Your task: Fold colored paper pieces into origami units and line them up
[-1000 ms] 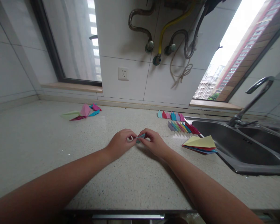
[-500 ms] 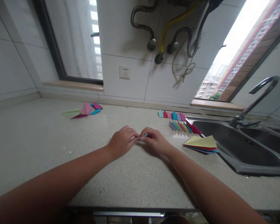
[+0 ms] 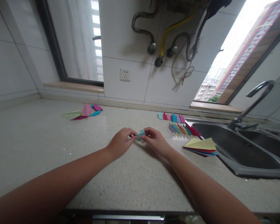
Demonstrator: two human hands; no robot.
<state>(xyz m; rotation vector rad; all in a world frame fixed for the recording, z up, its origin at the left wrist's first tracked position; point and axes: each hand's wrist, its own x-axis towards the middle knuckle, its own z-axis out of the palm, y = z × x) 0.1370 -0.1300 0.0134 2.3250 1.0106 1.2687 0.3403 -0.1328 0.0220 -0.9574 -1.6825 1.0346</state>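
Pinching a light-blue folded paper at the centre of the frame, with the left hand at one edge and the right hand at the other. Closed to a thumb-and-fingertip pinch on the left, with a small ring-shaped gap behind; curled around the opposite edge on the right, with the thumb across the front and some fingertips hidden. Covered in part by both hands, and too small to show each fold clearly. Held over the pale countertop, impossible to tell whether touching or just clear.

Also showing, right of centre, a back row of folded pieces and a front row of folded pieces, overlapping too closely for a sure count. Showing below these, beside the sink, a yellow-topped paper stack, with lower layers visible only as coloured edges. Showing at left a loose cluster of papers, hard to separate. Cropping a yellow hose at the top edge and both forearms at the bottom.
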